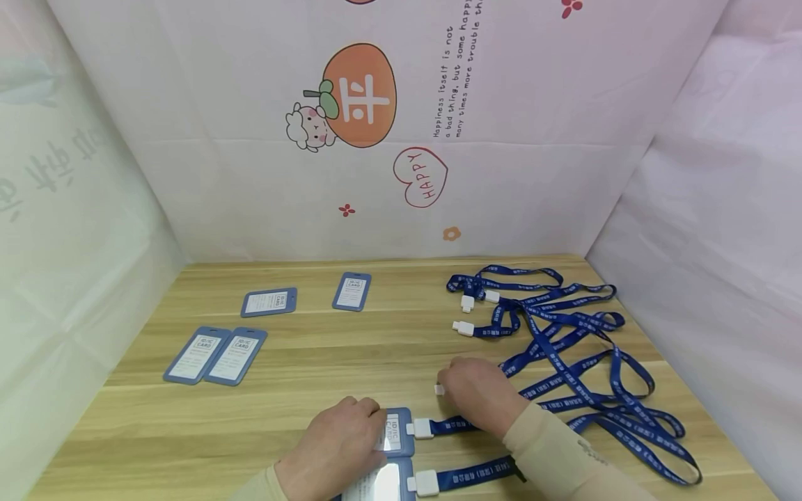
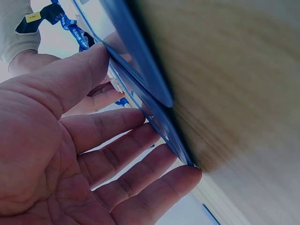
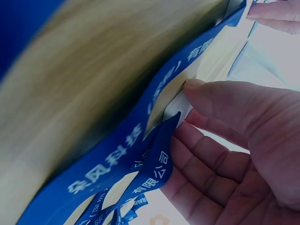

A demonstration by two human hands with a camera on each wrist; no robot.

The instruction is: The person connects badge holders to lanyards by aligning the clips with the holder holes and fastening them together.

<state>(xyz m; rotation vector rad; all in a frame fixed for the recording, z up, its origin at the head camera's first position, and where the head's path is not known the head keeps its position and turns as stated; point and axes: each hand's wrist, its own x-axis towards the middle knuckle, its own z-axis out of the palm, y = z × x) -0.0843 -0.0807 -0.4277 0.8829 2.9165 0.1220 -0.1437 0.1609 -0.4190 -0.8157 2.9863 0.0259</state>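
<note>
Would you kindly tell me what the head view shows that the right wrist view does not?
Only the head view shows the heart print and printed labels on four loose card holders. Only the right wrist view shows the palm side of the right hand. Both show the left hand, blue lanyards and the white clip that the right hand pinches.

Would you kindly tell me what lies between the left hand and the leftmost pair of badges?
Only bare tabletop lies between the left hand and those badges, as the head view shows.
</note>
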